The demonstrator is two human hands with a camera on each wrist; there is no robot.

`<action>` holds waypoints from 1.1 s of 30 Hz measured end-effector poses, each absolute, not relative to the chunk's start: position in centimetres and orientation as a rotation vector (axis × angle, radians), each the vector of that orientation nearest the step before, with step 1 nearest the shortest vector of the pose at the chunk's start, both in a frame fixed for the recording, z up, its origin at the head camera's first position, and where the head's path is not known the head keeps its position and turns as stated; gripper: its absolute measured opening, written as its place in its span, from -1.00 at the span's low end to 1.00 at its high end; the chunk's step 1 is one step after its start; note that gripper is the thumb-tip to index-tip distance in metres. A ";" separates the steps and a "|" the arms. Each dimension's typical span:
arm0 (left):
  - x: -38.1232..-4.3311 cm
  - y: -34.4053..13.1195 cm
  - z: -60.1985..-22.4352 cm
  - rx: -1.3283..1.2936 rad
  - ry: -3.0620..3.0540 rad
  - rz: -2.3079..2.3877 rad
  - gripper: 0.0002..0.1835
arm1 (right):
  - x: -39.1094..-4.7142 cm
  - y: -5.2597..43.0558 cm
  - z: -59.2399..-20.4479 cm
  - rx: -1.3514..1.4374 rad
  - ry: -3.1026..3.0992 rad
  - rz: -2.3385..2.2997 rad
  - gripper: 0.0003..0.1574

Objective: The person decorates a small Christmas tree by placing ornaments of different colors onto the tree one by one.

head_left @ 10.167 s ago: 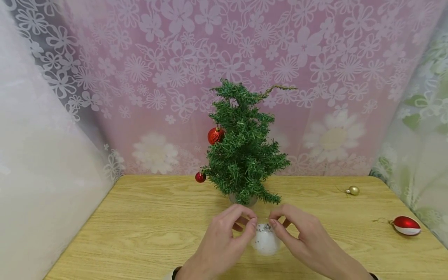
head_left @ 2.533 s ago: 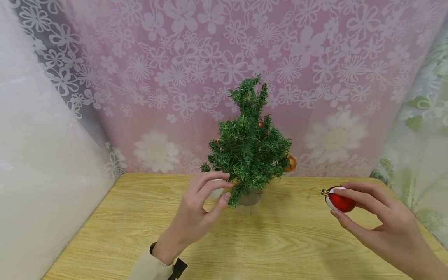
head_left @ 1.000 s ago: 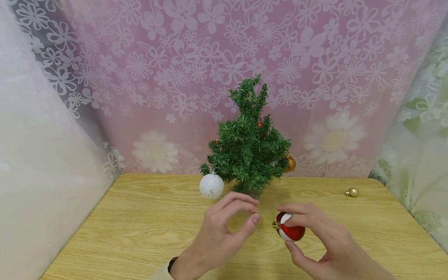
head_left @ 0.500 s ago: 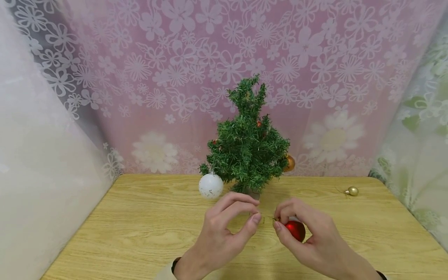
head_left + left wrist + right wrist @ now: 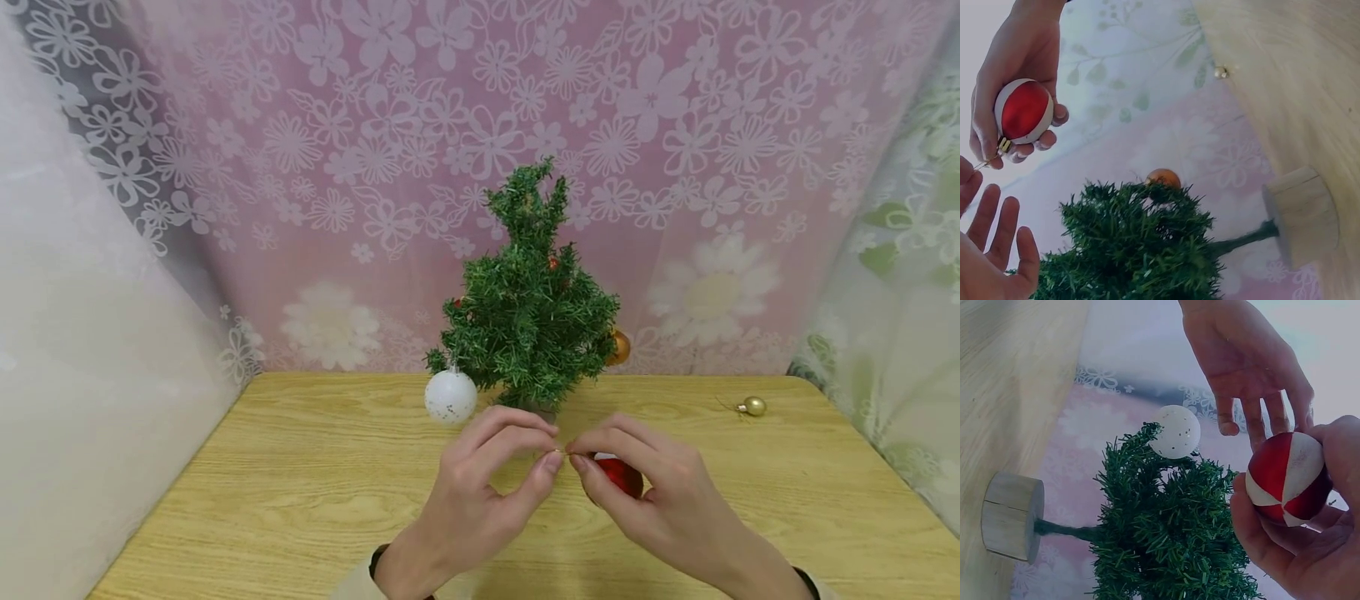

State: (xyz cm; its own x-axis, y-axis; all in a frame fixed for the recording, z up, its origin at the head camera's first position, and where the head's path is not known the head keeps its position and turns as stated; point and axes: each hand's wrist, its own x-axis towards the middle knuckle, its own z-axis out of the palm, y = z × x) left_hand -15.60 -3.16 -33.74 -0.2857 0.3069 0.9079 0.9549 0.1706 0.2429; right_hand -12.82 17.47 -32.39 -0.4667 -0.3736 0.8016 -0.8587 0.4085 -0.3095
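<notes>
In front of the small green tree [image 5: 532, 317], my right hand [image 5: 667, 492] grips a red-and-white Christmas bauble [image 5: 1288, 478], its fingers curled round the side. A gold cap [image 5: 1004, 145] tops the bauble, and a thin gold wire hook [image 5: 985, 164] runs from it. The thumb and forefinger of my left hand [image 5: 483, 492] pinch the far end of that wire, the other fingers spread loosely. In the head view the right fingers cover much of the bauble [image 5: 622, 477]. A white speckled bauble [image 5: 451, 397] hangs from the tree's lower left branch.
The tree stands on a round wooden base [image 5: 1304, 215]. An orange bauble [image 5: 619, 348] hangs on its right side, and bits of red show among the branches. A small gold bauble [image 5: 754, 406] lies on the table [image 5: 300, 500] at the back right. Floral curtains surround the table.
The white bauble passed from my hands to the tree, which has turned. My right hand brought the red-and-white bauble from the right; its wire now lies between the fingertips of both hands.
</notes>
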 end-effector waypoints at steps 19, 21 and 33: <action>-16.9 -3.8 -28.5 -0.876 -2.108 -1.378 -0.91 | -16.4 15.6 -29.1 0.880 -1.960 0.983 -0.79; -17.1 -3.7 -27.8 -0.821 -2.147 -1.405 -0.90 | -16.8 15.3 -28.7 0.859 -1.947 0.996 -0.76; -20.1 -2.5 -26.3 -0.590 -2.168 -1.255 -0.84 | -19.9 14.2 -26.5 0.600 -2.076 1.121 -0.92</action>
